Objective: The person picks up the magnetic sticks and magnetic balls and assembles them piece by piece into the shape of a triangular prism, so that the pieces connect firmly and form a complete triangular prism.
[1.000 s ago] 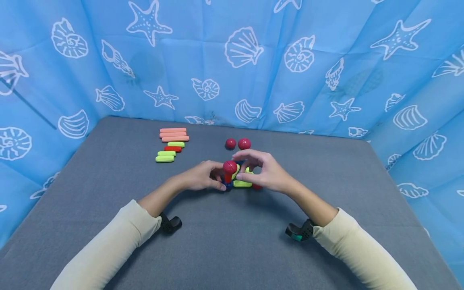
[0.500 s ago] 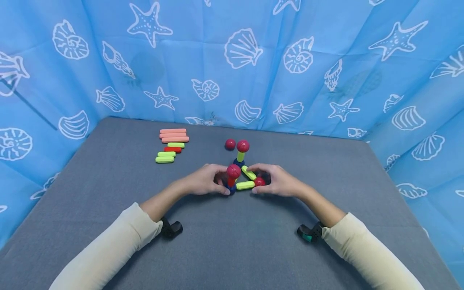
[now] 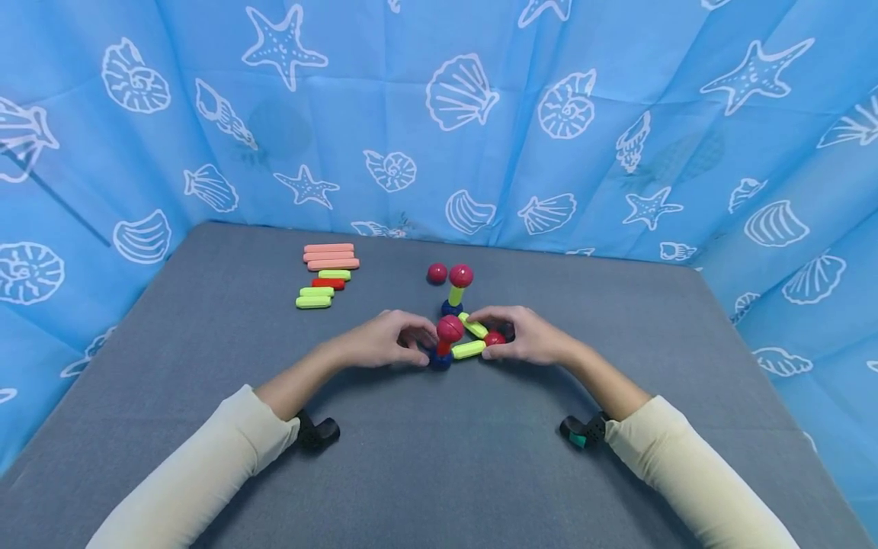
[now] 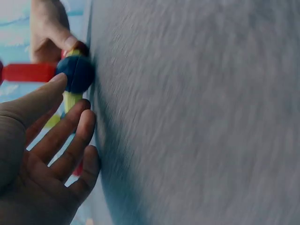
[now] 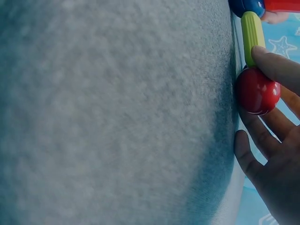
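A ball-and-rod construction set is joined on the table. Its near blue ball (image 3: 441, 360) carries an upright red rod (image 4: 29, 72) with a red ball (image 3: 450, 329) on top. My left hand (image 3: 382, 340) is beside that blue ball, thumb tip at it and fingers loosely extended. A yellow rod (image 3: 469, 350) runs right to another red ball (image 5: 258, 91). My right hand (image 3: 527, 335) holds that ball, thumb against the rod's end and fingers behind. A second yellow rod (image 3: 473, 325) leads to the back blue ball (image 3: 451, 308), which bears an upright yellow rod (image 3: 456, 296) and red ball (image 3: 462, 276).
A loose red ball (image 3: 437, 274) lies behind the structure. At the back left are pink rods (image 3: 329, 256), yellow rods (image 3: 314, 302) and a red rod (image 3: 328, 284). A blue patterned curtain (image 3: 439, 137) borders the grey table (image 3: 439, 457).
My right hand went from the back upright to the right-hand red ball. A red ball now tops the back yellow rod. The near upright shifted slightly right, and my left fingers loosened.
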